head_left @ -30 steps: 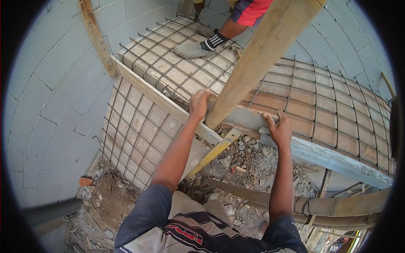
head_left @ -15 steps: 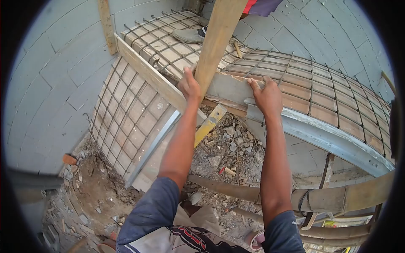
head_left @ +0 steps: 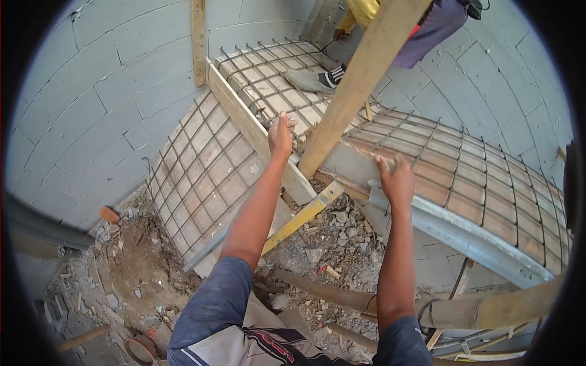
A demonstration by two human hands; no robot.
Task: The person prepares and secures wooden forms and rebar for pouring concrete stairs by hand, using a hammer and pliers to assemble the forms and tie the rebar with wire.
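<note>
My left hand (head_left: 281,137) is raised beside the wooden post (head_left: 357,91), fingers pointing up and partly apart, with nothing visible in it. Behind it lies the upper rebar mesh (head_left: 256,79). My right hand (head_left: 397,180) has its thumb and fingers at the top edge of a grey board (head_left: 345,163), near the metal channel (head_left: 470,235). The board stands on edge along the right-hand mesh (head_left: 464,171). Slanting down, the post meets the board's left end. A yellow spirit level (head_left: 305,216) leans below, between my forearms.
Another person's shoe (head_left: 308,80) rests on the upper mesh, behind the post. A long plank (head_left: 244,122) edges the left mesh panel (head_left: 204,165). Bamboo poles (head_left: 482,308) cross at lower right. Rubble (head_left: 342,238) covers the ground; block walls (head_left: 97,110) stand around.
My left hand has come away from the post's foot and lifted to its left. My right hand stays at the board. The view has shifted, showing more of the other person.
</note>
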